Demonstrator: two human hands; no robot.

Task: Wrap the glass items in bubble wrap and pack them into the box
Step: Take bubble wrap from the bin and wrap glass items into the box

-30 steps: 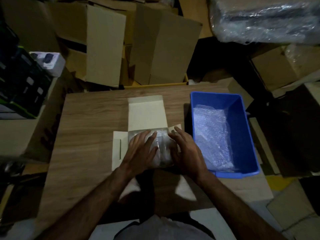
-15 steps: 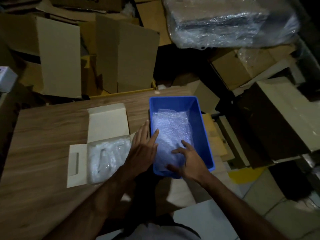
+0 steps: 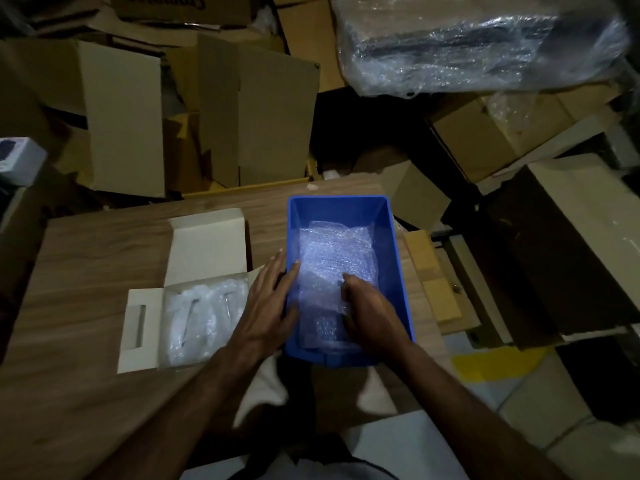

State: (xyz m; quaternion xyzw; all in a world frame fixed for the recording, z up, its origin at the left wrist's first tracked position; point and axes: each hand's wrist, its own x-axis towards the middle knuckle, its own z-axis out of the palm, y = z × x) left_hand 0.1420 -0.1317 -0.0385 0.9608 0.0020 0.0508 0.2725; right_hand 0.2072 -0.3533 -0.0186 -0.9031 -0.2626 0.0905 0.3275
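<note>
The left hand (image 3: 268,306) lies flat and spread, fingers straight, over the near-left wall of the blue bin (image 3: 398,271): the palm is outside the wall, and the fingertips reach over the rim toward the inside. It holds nothing. The right hand (image 3: 369,311) is inside the bin at its near end, fingers curled down onto the bubble wrap (image 3: 332,261); whether it has pinched a fold or only presses on it cannot be told, since the fingertips are hidden in the plastic.

The bubble wrap fills most of the bin floor, running from near the far wall down to the near wall, crumpled and lit bluish-white. Whether any glass lies in it cannot be told.

The bin stands on the wooden surface (image 3: 104,254), at its right side, with its long axis running away from the person. Left of the bin, just beside the left hand, lies the white box (image 3: 207,244), open, its lid flap laid back away from the person and a side flap with a slot folded out to the left. Inside the box sits a wrapped bundle (image 3: 204,317) of clear plastic, pale and crinkled; what it covers is not clear.

Beyond the bin, past the far edge of the surface, brown cartons (image 3: 270,116) stand and lean in a heap, and to the far right of the bin a large plastic-wrapped package (image 3: 467,39) rests on more cartons.
</note>
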